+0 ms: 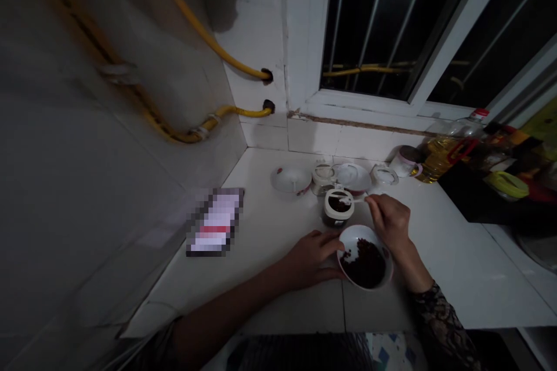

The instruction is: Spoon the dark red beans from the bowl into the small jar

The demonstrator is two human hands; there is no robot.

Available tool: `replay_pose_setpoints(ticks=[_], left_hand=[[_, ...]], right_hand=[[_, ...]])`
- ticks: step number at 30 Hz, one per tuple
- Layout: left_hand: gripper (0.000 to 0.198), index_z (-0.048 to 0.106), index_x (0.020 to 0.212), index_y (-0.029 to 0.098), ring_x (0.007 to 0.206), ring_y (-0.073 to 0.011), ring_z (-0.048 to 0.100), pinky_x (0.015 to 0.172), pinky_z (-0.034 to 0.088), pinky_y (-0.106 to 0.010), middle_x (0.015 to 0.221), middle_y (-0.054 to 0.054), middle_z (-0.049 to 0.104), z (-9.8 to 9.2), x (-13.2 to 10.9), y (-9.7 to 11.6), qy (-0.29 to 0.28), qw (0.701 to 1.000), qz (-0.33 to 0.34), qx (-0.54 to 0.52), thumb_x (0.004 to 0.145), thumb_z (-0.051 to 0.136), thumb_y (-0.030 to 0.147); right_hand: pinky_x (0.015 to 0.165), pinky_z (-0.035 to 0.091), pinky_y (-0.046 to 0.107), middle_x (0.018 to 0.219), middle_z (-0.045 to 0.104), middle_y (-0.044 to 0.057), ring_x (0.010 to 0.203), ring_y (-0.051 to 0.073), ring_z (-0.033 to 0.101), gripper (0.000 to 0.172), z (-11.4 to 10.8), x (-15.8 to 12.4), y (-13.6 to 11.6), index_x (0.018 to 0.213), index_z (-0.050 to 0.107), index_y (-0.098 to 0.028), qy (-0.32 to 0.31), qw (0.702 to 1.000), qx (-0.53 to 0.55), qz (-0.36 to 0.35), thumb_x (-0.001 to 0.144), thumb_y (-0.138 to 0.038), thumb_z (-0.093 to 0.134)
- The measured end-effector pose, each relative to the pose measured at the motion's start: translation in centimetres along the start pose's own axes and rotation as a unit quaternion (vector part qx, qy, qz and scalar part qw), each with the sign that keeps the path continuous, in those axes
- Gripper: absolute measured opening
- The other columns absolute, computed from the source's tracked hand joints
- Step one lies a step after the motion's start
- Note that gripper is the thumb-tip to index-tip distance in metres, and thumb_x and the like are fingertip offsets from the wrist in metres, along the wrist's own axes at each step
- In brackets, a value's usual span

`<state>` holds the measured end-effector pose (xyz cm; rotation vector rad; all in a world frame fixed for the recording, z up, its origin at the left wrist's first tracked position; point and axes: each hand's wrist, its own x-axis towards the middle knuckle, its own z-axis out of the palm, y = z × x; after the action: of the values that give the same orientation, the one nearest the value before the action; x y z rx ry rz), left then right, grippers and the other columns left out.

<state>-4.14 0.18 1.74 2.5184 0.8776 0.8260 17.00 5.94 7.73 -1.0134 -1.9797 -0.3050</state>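
Observation:
My left hand [311, 259] grips the left side of a white bowl [353, 236], its fingertips at the rim. Dark reddish-brown crumbly stuff [368, 264] covers much of the bowl's inside. In my right hand [391, 217] is the handle of a small white spoon [347, 201]. The spoon's head is at the mouth of an open square jar [335, 217], which holds a similar dark content and stands just behind the bowl. Behind that jar are a second clear jar [323, 178] with pale content and a white dish [359, 179].
A shallow bowl [290, 181] stands at the back wall. A phone [215, 223] with a blurred screen lies on the left. To the right are a lidded cup [404, 161], an oil bottle [439, 151] and a black box [463, 191]. Yellow pipes [191, 17] run along the left wall.

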Motion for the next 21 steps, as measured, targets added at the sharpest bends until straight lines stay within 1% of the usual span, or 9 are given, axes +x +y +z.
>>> replay_pose_setpoints(ticks=[2,3,4,6,8,10,14,17,21], left_hand=[[0.043,0.056,0.109,0.019,0.111,-0.0257,0.058,0.090,0.047,-0.037,0.128,-0.014,0.056,0.0,-0.1,0.0,0.000,1.000,0.004,0.002,0.079,0.068,0.049],[0.044,0.057,0.109,0.020,0.112,-0.0260,0.058,0.091,0.047,-0.037,0.128,-0.014,0.056,0.1,-0.1,-0.1,0.000,1.000,0.005,0.000,0.078,0.069,0.048],[0.044,0.058,0.109,0.020,0.113,-0.0263,0.057,0.092,0.047,-0.037,0.128,-0.014,0.054,0.1,-0.2,-0.1,0.000,1.000,0.005,-0.004,0.077,0.070,0.047],[0.041,0.059,0.108,0.020,0.114,-0.0252,0.056,0.094,0.048,-0.035,0.130,-0.014,0.051,0.3,-0.3,-0.3,-0.001,1.000,0.011,-0.021,0.078,0.071,0.044],[0.032,0.061,0.103,0.019,0.111,-0.0224,0.058,0.092,0.049,-0.031,0.130,-0.013,0.050,0.6,-0.3,-0.4,0.005,0.999,0.020,-0.041,0.081,0.069,0.041],[0.026,0.062,0.097,0.019,0.107,-0.0200,0.060,0.089,0.051,-0.028,0.129,-0.012,0.051,0.9,-0.4,-0.5,0.014,0.998,0.030,-0.050,0.084,0.065,0.040],[0.021,0.061,0.098,0.017,0.110,-0.0217,0.059,0.088,0.052,-0.029,0.133,-0.013,0.047,1.6,-0.7,-0.6,0.027,0.998,0.060,-0.022,0.089,0.057,0.036],[0.021,0.061,0.099,0.016,0.109,-0.0220,0.060,0.087,0.053,-0.030,0.135,-0.016,0.045,2.1,-1.0,-0.7,0.034,0.997,0.073,-0.007,0.091,0.055,0.034],[0.017,0.061,0.097,0.017,0.111,-0.0228,0.058,0.088,0.053,-0.031,0.134,-0.014,0.046,2.1,-1.1,-0.5,0.031,0.998,0.053,-0.018,0.089,0.058,0.031]], right_hand=[[0.054,0.039,0.023,0.057,0.063,0.002,0.050,0.011,0.052,0.022,-0.1,-0.2,-0.2,0.074,0.065,-0.015,0.001,0.993,-0.055,-0.108,0.091,-0.023,0.054],[0.053,0.039,0.023,0.056,0.062,0.002,0.049,0.011,0.051,0.020,-0.2,-0.3,-0.3,0.074,0.065,-0.015,0.008,0.988,-0.067,-0.139,0.090,-0.021,0.055],[0.053,0.038,0.024,0.055,0.062,0.002,0.048,0.010,0.050,0.017,-0.4,-0.3,-0.3,0.075,0.064,-0.015,0.020,0.985,-0.067,-0.156,0.090,-0.019,0.055],[0.052,0.039,0.024,0.057,0.063,0.002,0.048,0.011,0.051,0.014,-0.7,-0.4,-0.3,0.077,0.063,-0.015,0.047,0.986,-0.046,-0.155,0.088,-0.016,0.056],[0.052,0.041,0.024,0.058,0.063,0.002,0.049,0.011,0.052,0.012,-0.9,-0.6,0.0,0.077,0.062,-0.016,0.072,0.991,-0.012,-0.115,0.088,-0.014,0.056],[0.051,0.041,0.023,0.059,0.062,0.001,0.049,0.011,0.053,0.014,-1.1,-1.0,0.3,0.075,0.062,-0.017,0.101,0.993,0.028,-0.051,0.088,-0.015,0.055],[0.046,0.040,0.022,0.059,0.062,0.000,0.049,0.011,0.055,0.018,-1.3,-2.2,1.1,0.070,0.062,-0.018,0.169,0.978,0.103,0.066,0.087,-0.021,0.056],[0.044,0.040,0.023,0.058,0.061,0.000,0.047,0.012,0.054,0.020,-1.5,-2.7,1.3,0.067,0.062,-0.018,0.204,0.966,0.124,0.104,0.086,-0.026,0.057],[0.043,0.041,0.027,0.054,0.059,0.003,0.045,0.014,0.054,0.033,-1.7,-2.9,0.6,0.063,0.059,-0.019,0.208,0.961,0.095,0.152,0.088,-0.039,0.051]])
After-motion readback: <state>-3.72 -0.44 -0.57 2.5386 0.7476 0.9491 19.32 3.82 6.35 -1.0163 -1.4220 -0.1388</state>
